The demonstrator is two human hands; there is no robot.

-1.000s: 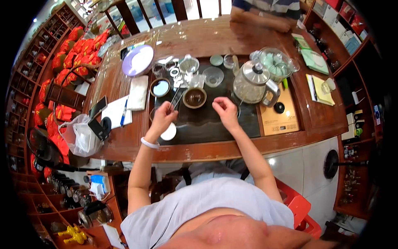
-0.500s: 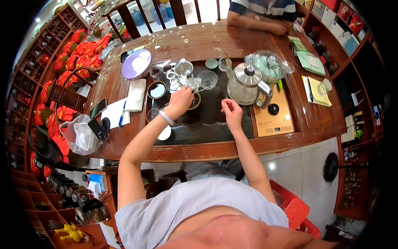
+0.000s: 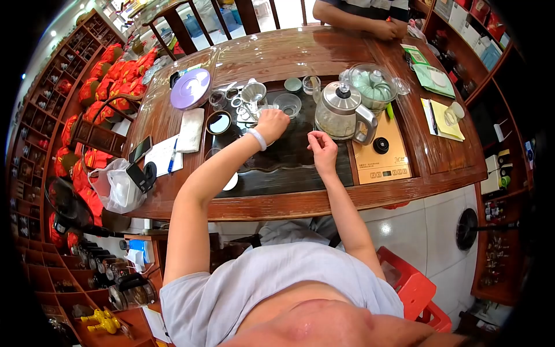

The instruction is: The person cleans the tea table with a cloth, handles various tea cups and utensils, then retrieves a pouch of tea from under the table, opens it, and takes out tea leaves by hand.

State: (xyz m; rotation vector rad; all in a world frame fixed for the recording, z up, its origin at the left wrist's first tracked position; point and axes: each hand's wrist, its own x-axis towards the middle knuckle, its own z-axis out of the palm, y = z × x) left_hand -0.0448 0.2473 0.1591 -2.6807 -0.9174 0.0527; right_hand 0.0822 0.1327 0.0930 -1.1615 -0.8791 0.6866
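My left hand [image 3: 273, 124], with a pale bracelet on the wrist, reaches over the dark tea tray [image 3: 289, 176]. Its fingers are closed; what they hold is hidden under the hand. Just beyond them is a clear glass bowl [image 3: 287, 104], and a strainer [image 3: 253, 92] stands to their upper left. My right hand [image 3: 322, 151] hovers above the tray with curled fingers and nothing visible in them. Close to it, a glass kettle [image 3: 336, 118] with a steel lid stands upright. A dark-rimmed bowl [image 3: 219, 122] holding dark liquid sits left of my left hand.
A glass pot of green cups [image 3: 373, 87] stands behind the kettle. Left of the tray lie a purple round lid [image 3: 191, 89], a folded white towel [image 3: 189, 130] and a pen [image 3: 173, 156]. Across the table, another person's forearms [image 3: 364, 24] rest on the edge.
My left hand has moved right and slightly away from me, nearer the glass bowl. A thin pale tool that showed beyond its fingers is now hidden. My right hand barely moved.
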